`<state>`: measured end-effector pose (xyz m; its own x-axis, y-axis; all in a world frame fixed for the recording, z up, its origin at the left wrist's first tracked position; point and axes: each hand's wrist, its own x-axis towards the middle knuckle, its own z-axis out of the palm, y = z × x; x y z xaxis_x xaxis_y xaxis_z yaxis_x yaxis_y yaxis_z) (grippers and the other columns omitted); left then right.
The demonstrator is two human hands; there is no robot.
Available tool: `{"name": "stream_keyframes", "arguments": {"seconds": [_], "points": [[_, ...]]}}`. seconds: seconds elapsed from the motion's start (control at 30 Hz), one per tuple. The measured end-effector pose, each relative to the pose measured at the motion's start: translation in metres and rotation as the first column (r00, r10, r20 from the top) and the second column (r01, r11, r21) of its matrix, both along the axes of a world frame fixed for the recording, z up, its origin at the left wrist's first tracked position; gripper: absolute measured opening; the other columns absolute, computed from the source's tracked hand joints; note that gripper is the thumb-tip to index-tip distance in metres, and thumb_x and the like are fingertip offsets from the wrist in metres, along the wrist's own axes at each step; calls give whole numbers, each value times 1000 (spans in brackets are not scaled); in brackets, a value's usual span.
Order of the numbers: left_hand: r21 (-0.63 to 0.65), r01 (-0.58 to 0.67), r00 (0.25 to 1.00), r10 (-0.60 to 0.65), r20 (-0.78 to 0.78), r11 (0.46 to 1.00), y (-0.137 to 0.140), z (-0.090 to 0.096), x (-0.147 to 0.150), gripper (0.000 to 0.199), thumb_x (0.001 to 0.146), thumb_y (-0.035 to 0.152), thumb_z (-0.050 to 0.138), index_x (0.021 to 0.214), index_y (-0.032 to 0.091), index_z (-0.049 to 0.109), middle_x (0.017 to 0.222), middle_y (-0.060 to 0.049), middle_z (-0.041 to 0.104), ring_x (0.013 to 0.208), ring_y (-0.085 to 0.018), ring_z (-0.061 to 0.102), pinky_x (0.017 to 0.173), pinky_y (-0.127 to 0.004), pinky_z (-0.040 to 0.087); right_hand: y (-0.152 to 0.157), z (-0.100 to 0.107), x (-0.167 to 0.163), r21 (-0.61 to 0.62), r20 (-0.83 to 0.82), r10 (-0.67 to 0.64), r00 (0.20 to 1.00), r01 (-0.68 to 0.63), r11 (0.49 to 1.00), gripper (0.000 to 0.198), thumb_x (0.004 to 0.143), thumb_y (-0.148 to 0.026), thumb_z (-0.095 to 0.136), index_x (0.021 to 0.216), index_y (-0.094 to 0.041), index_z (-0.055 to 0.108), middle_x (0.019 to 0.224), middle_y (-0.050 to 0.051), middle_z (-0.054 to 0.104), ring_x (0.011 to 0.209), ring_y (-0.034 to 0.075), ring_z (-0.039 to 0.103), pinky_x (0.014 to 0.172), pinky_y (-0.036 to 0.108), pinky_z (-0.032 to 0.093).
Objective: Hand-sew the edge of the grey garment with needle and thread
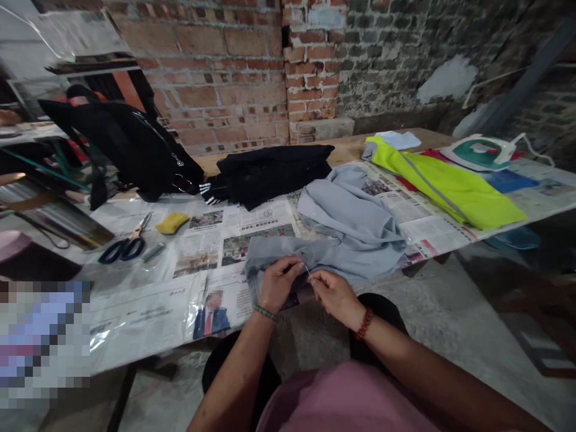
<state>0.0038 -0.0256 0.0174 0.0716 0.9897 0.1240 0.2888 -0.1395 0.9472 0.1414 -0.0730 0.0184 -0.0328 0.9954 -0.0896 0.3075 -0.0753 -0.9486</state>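
Note:
A grey cloth garment [355,222] lies crumpled on the newspaper-covered table, its near end at my hands. My left hand [281,279] is closed on the edge of that garment, thumb and fingertips together. Pinched in my right hand [333,291] is a thin, pale needle [308,271], which points up and left toward the left fingertips. The needle's tip is close to the cloth; whether it pierces the fabric I cannot tell. No thread can be made out at this size.
Scissors [128,243], a yellow sponge-like piece [172,223] and a metal flask [58,210] are on the left. Behind stand a black bag [130,150] and folded black clothing [274,174]. A neon yellow vest [450,180] and an iron [483,151] lie right.

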Motion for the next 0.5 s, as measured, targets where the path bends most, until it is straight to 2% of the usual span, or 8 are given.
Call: {"name": "stream_keyframes", "arguments": {"seconds": [0.3, 0.5], "points": [[59, 26, 999, -24, -39, 998, 1, -3, -2, 13, 71, 32, 59, 72, 21, 66, 73, 2, 67, 71, -14, 59, 69, -24, 47, 2, 8, -2, -29, 49, 2, 999, 0, 1000, 17, 78, -24, 42, 65, -18, 53, 48, -5, 44, 44, 8, 40, 45, 19, 31], [153, 51, 998, -46, -34, 987, 0, -1, -3, 10, 71, 29, 60, 70, 22, 67, 72, 1, 64, 73, -14, 59, 72, -25, 48, 6, 13, -4, -55, 63, -17, 998, 21, 998, 17, 76, -23, 42, 64, -18, 53, 48, -5, 46, 44, 8, 42, 46, 19, 31]]}}
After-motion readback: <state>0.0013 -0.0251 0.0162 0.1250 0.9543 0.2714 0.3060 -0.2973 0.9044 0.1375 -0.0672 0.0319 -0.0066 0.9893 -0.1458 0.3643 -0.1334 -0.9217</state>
